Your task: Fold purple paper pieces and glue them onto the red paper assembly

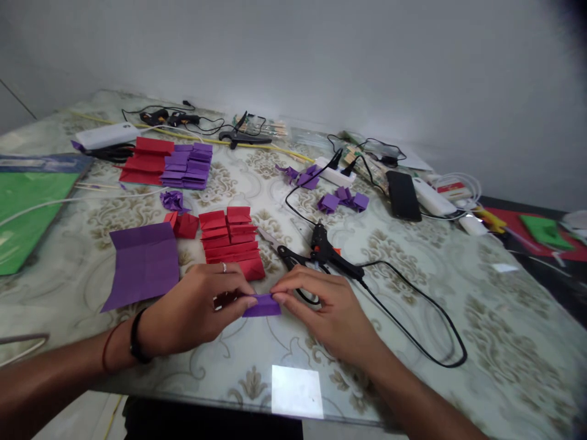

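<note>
A small folded piece of purple paper (pixel 262 305) is pinched at both ends between my hands, just above the table's near part. My left hand (pixel 206 302) grips its left end between thumb and fingers. At the right end, the thumb and index finger of my right hand (pixel 323 308) are closed on the paper. Left of my left hand lies a larger creased purple sheet (pixel 144 263). Pleated red paper pieces (pixel 229 238) rest right behind my hands. Beyond my right hand are scissors (pixel 293 260), partly hidden by it, and a black glue gun (pixel 334 253).
Folded red paper (pixel 147 160), folded purple strips (pixel 187 166) and a white power strip (pixel 107 134) lie at the back left. A phone (pixel 403 195) and a plugged-in white socket block (pixel 336 174) sit at the back right. The glue gun's black cord (pixel 440 311) loops across the right side.
</note>
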### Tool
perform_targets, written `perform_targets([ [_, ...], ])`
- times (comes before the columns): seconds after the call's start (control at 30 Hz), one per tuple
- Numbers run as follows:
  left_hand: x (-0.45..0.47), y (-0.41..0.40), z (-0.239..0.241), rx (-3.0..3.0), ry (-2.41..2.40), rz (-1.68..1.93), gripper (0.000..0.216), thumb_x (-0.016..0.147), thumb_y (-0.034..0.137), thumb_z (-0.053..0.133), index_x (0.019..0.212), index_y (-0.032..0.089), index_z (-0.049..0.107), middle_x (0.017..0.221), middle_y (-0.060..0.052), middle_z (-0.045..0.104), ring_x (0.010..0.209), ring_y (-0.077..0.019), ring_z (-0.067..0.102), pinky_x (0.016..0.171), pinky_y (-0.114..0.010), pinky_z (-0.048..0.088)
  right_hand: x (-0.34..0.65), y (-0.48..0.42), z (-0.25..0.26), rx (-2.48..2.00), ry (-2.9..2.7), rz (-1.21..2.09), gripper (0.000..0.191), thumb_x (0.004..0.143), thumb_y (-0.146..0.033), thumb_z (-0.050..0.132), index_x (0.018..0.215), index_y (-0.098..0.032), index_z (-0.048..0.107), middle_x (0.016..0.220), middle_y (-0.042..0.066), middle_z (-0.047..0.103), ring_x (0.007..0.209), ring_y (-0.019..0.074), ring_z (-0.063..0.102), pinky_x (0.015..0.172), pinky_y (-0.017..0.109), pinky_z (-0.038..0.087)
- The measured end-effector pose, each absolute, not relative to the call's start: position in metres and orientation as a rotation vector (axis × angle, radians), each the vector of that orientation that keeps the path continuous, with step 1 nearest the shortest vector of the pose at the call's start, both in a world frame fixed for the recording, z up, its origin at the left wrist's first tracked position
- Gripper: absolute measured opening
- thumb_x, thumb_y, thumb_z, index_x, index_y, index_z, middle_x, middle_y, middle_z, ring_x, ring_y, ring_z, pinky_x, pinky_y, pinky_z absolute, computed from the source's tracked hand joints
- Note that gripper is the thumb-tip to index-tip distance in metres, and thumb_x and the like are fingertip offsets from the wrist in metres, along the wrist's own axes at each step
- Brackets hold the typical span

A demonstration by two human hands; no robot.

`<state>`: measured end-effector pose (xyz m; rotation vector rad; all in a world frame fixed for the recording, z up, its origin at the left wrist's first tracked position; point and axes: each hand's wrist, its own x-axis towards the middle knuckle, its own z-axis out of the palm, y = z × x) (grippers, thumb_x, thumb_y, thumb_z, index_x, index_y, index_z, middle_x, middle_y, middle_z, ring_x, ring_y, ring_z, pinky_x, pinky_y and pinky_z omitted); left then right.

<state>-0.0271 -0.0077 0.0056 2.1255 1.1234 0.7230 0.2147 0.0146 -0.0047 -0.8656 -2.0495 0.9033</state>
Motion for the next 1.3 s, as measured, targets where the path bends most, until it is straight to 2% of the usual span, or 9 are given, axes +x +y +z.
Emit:
perform_targets([
  [0.17,-0.027,-0.004,0.015,1.921,1.181,0.597,0.02,0.1,0.023,0.062,0.087,0.016,0.075,0.074,0.001,0.071,0.065,-0.0097,0.058,0.061,-0.021,0.041,0.217,0.017,-0.003,-0.978,-1.969,1.047,0.008,0.096,-0.02,0.073,0.09,-0.023,0.078,0.086,0.0,0.077,0.077,0.014,0.07,0.073,0.026,0.053],
  [0.47,-0.03,-0.002,0.014,1.863,1.136,0.635,0.023,0.099,0.026,0.063,0.081,0.016,0.073,0.069,0.002,0.068,0.062,-0.0096,0.056,0.06,-0.021,0.04,0.217,0.018,-0.001,-1.05,-1.978,1.13,0.014,0.096,-0.028,0.07,0.087,-0.02,0.077,0.079,0.0,0.073,0.072,0.0137,0.065,0.069,0.026,0.049],
  [0.63,-0.028,-0.002,0.015,1.9,1.117,0.648,0.023,0.097,0.022,0.061,0.075,0.016,0.069,0.067,0.002,0.067,0.061,-0.0095,0.056,0.058,-0.021,0.041,0.217,0.018,-0.002,-1.026,-2.038,1.11,0.016,0.096,-0.025,0.068,0.081,-0.019,0.073,0.075,-0.001,0.069,0.069,0.0132,0.062,0.067,0.026,0.047],
  [0.87,-0.027,-0.004,0.005,2.056,1.084,0.759,0.011,0.095,0.025,0.07,0.088,0.019,0.075,0.077,0.0,0.073,0.065,-0.011,0.063,0.061,-0.021,0.047,0.216,0.015,-0.004,-0.859,-2.057,1.007,0.014,0.095,-0.017,0.069,0.082,-0.018,0.073,0.076,0.0,0.067,0.07,0.0122,0.062,0.067,0.025,0.048],
  [1.0,-0.025,-0.007,0.002,2.209,0.998,0.86,0.012,0.097,0.014,0.066,0.089,0.018,0.074,0.086,-0.002,0.075,0.075,-0.0126,0.068,0.068,-0.023,0.05,0.211,0.012,-0.006,-0.776,-2.059,0.966,0.007,0.096,-0.016,0.07,0.093,-0.018,0.075,0.086,0.003,0.071,0.078,0.0138,0.067,0.073,0.026,0.053],
  [1.1,-0.024,-0.009,0.003,2.291,0.973,0.889,0.014,0.097,0.011,0.064,0.09,0.018,0.074,0.088,-0.003,0.074,0.075,-0.0133,0.068,0.069,-0.024,0.051,0.208,0.01,-0.007,-0.745,-2.068,0.956,0.003,0.093,-0.017,0.075,0.096,-0.018,0.076,0.091,0.004,0.071,0.083,0.0153,0.069,0.076,0.028,0.054],
  [1.17,-0.023,-0.011,0.003,2.331,0.957,0.881,0.017,0.098,0.011,0.06,0.089,0.019,0.073,0.087,-0.003,0.073,0.073,-0.0141,0.067,0.067,-0.025,0.05,0.207,0.008,-0.006,-0.76,-2.07,0.973,0.001,0.094,-0.017,0.075,0.093,-0.018,0.075,0.088,0.004,0.07,0.081,0.0151,0.068,0.074,0.028,0.054],
  [1.3,-0.022,-0.013,0.001,2.362,0.922,0.885,0.019,0.098,0.011,0.058,0.087,0.019,0.071,0.082,-0.002,0.07,0.068,-0.014,0.063,0.063,-0.026,0.047,0.206,0.004,-0.003,-0.75,-2.061,0.98,0.01,0.095,-0.014,0.072,0.086,-0.018,0.072,0.083,0.002,0.068,0.076,0.0138,0.065,0.068,0.026,0.052],
])
